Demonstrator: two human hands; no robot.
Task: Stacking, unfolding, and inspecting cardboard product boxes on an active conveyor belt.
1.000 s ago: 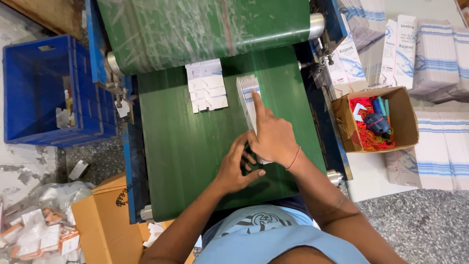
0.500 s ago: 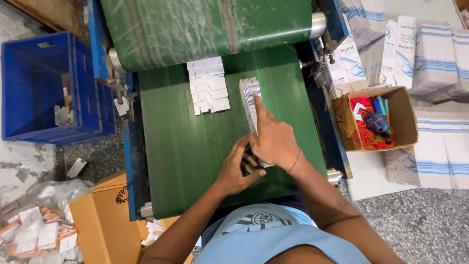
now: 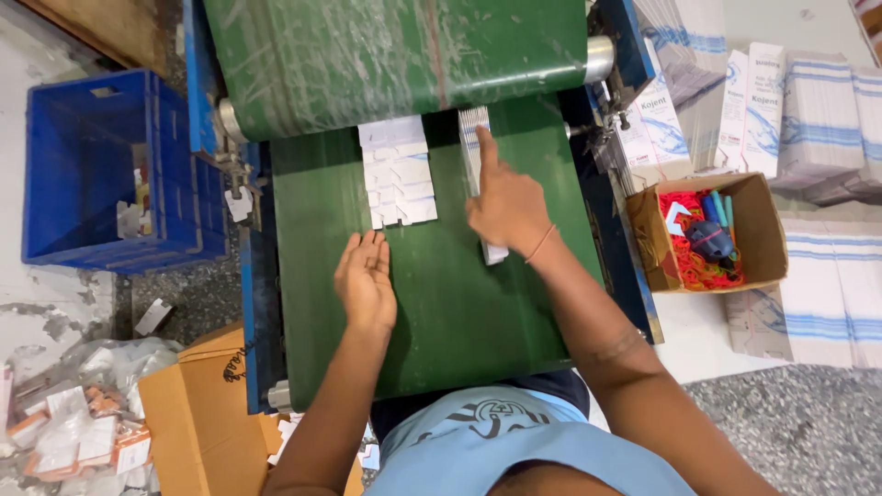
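Our hands have parted since a moment ago. Our left hand (image 3: 366, 280) now lies open and empty, fingers together, on the green belt (image 3: 441, 303). Our right hand (image 3: 508, 209) rests on a row of white cartons (image 3: 477, 138), index finger stretched along it. A second white stack (image 3: 397, 170) lies just left. A small cardboard box (image 3: 707, 234) sits to the right.

Green conveyor belt (image 3: 441, 303), fanned batch of flat white cartons (image 3: 397, 182) on it, narrow white carton row (image 3: 478, 165) alongside
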